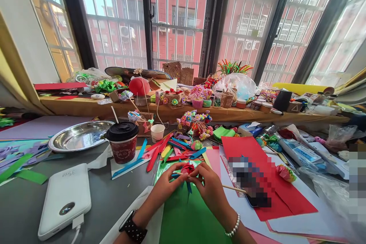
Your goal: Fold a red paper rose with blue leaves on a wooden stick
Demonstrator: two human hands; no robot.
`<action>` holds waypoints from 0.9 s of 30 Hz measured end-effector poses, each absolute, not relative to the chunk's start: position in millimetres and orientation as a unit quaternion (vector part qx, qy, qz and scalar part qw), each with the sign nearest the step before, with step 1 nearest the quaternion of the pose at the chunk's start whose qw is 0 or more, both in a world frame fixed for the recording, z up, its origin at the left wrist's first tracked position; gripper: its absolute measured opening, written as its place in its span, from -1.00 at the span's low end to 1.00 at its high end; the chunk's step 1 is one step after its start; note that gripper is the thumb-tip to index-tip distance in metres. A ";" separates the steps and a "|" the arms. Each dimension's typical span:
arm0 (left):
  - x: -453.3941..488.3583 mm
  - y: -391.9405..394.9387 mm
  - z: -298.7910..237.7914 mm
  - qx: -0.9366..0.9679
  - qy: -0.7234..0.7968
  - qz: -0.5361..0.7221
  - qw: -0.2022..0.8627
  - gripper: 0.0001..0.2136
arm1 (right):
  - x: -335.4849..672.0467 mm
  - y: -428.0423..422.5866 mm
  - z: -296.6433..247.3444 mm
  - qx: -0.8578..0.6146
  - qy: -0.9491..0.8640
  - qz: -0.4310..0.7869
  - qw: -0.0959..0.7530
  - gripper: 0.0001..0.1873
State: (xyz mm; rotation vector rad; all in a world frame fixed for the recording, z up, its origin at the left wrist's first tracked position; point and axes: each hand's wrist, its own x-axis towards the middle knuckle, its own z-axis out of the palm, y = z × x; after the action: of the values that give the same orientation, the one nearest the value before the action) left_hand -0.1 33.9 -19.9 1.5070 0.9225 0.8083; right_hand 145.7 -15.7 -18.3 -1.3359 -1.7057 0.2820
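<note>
The red flower (188, 168) sits between the left hand (169, 180) and right hand (208, 182), both pinching it at the fingertips, neither clearly nearer. The stick (234, 188) lies crosswise, emerging beyond the right hand, its middle hidden.

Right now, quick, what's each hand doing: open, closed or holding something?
Left hand: closed, fingertips holding the red paper at the thin stick's end.
Right hand: closed, fingertips at the same paper; whether it grips the stick cannot be told.

Daylit, dark-framed windows (177, 19) rise behind a brown ledge (77, 108) and grey table (114, 194).
</note>
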 end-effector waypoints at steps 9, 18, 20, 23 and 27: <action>-8.6 32.8 -12.9 0.802 0.327 0.395 0.307 -0.86 | 144.4 -11.8 -31.7 -0.527 -0.715 0.092 0.451 -0.88; -12.0 37.4 -13.2 0.843 0.305 0.339 0.286 -0.90 | 143.3 -12.7 -32.8 -0.520 -0.736 0.085 0.424 -0.88; -11.7 36.6 -11.8 0.844 0.307 0.343 0.276 -0.91 | 144.2 -13.2 -31.4 -0.526 -0.739 0.078 0.414 -0.88; -11.0 34.6 -11.0 0.846 0.308 0.345 0.266 -0.92 | 145.6 -13.3 -29.5 -0.539 -0.741 0.055 0.396 -0.88; -10.1 33.1 -14.2 0.855 0.302 0.341 0.248 -0.93 | 146.4 -12.5 -29.8 -0.547 -0.744 0.042 0.382 -0.90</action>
State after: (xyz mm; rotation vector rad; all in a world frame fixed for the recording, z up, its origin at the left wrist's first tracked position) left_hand -10.1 33.1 -14.2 2.3306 0.8243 0.9294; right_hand 146.4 -12.5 -29.8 -1.3955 -1.8982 0.1077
